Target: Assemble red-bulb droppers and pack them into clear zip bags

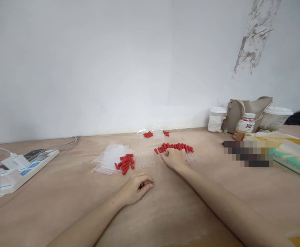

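My right hand (174,158) is over a row of glass droppers with red rubber bulbs (188,148), fingers pinched on a dropper near the row's left end. The hand hides part of that dropper and several others. My left hand (137,188) rests on the table, fingers loosely curled, thumb apart and nothing visible in it. Ahead of it lies a row of clear glass tubes without bulbs (144,159). Beside those tubes, on the left, is a loose pile of red rubber bulbs (125,163), partly against clear zip bags (110,157).
Near the wall lies a clear bag with red bulbs and tubes (155,134). A white power strip (26,175) with chargers and cables is at left. On the right stand a lidded cup (216,119), a drink bottle (244,127), a beige bag (251,106) and a green-and-white packet (295,157).
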### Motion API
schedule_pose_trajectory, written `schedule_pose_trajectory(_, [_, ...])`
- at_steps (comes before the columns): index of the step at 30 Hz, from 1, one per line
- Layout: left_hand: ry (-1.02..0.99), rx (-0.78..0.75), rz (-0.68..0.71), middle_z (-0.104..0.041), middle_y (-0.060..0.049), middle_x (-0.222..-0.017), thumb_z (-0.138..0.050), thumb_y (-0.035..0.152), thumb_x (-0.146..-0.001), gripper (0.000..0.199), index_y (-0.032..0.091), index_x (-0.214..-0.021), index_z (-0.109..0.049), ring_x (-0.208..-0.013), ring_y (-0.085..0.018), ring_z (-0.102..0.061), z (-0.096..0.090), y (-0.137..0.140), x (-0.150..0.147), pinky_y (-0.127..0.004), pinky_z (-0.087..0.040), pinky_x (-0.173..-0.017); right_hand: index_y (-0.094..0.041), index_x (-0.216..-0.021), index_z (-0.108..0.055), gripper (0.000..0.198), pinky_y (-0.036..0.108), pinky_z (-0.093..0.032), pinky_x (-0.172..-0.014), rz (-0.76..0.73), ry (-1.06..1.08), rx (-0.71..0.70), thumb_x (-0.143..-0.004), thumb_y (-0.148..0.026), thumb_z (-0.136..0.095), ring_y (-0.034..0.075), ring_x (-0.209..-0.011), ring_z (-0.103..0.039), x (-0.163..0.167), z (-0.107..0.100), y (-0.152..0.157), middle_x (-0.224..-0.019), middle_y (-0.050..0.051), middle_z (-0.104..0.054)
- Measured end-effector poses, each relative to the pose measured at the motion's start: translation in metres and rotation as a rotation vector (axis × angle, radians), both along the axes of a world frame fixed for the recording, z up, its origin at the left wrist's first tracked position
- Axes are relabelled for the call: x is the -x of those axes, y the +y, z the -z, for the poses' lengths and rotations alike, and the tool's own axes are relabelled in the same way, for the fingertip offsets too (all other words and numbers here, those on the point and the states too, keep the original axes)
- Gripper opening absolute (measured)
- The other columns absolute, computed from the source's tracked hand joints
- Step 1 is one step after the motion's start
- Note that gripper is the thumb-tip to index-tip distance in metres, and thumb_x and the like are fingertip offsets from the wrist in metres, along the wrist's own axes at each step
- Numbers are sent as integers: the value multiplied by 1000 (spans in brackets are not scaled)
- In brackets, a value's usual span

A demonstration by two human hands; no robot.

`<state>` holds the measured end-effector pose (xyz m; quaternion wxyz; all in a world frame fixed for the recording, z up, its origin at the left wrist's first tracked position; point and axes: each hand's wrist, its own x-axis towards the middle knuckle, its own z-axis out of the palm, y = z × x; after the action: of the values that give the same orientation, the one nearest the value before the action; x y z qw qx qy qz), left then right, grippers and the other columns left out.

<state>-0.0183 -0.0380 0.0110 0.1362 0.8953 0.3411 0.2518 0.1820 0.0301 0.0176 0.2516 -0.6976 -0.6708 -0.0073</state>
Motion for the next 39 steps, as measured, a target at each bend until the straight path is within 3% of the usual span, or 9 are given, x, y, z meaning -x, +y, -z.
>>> schedule_pose_trajectory(3, [-4,11,5,-53,0,-67,-49,25,-82,15,18,-87,-61,-62,-12,-48,1,0,0,-22,-37,-58,-18,-74,-64,35,40,-22,-81,-46,-62,58,-79,-40,-38,21,-77,-58,16,-4,3,-76,8,-65])
schedule_pose_trajectory(8, [-8,7,5,-53,0,-67,-49,23,-82,13,18,-86,-61,-62,-12,-48,-1,0,0,-22,-37,-57,-14,-85,-63,25,39,-25,-80,-3,-86,188,-72,-30,-49,23,-81,-59,38,-13,21,-86,13,-65])
schedule_pose_trajectory(17, [-14,-1,15,-54,-1,-66,-50,25,-81,14,17,-85,-61,-61,-12,-49,1,-1,-3,-22,-38,-57,-14,-82,-65,23,42,-26,-80,12,-102,326,-61,-14,-57,26,-86,-58,51,-21,37,-88,15,-65])
schedule_pose_trajectory(19, [-49,-27,-21,-55,0,-67,-50,25,-81,13,18,-86,-60,-60,-12,-49,1,2,-2,-22,-38,-56,-14,-83,-65,22,42,-28,-79,-7,-106,339,-62,-14,-57,27,-86,-58,52,-24,37,-87,15,-65])
schedule_pose_trajectory(21, [-119,-116,-159,-55,0,-68,-48,25,-82,13,18,-81,-59,-61,-13,-50,-2,9,5,-23,-39,-57,-14,-84,-64,21,40,-31,-76,-36,-104,332,-66,-16,-54,26,-85,-58,48,-27,32,-88,15,-65])
schedule_pose_trajectory(25, [-180,-333,-617,-55,-2,-71,-49,28,-81,17,19,-68,-55,-70,-17,-52,-15,32,34,-28,-39,-63,-13,-88,-60,26,32,-34,-67,-112,-107,230,-79,-26,-39,25,-86,-57,23,-29,5,-91,15,-62])
schedule_pose_trajectory(28, [-143,-323,-753,-56,-5,-71,-55,31,-75,14,19,-68,-56,-63,-20,-52,-20,46,56,-31,-38,-57,-11,-88,-53,27,31,-33,-66,-167,-147,42,-84,-26,-31,24,-81,-56,-4,-18,-25,-88,15,-61])
schedule_pose_trajectory(33, [-104,-253,-834,-57,-9,-71,-57,39,-72,22,18,-67,-60,-61,-23,-54,-12,58,67,-31,-34,-52,-15,-83,-46,18,30,-31,-72,-448,-139,-233,-87,-20,-29,17,-70,-54,-40,14,-57,-79,7,-61])
schedule_pose_trajectory(39, [-151,-217,-852,-57,-9,-63,-57,37,-71,24,17,-57,-60,-58,-25,-53,-9,65,70,-31,-32,-49,-16,-94,-49,18,30,-31,-74,-491,-58,-412,-86,-18,-33,16,-78,-56,-49,34,-54,-88,7,-62])
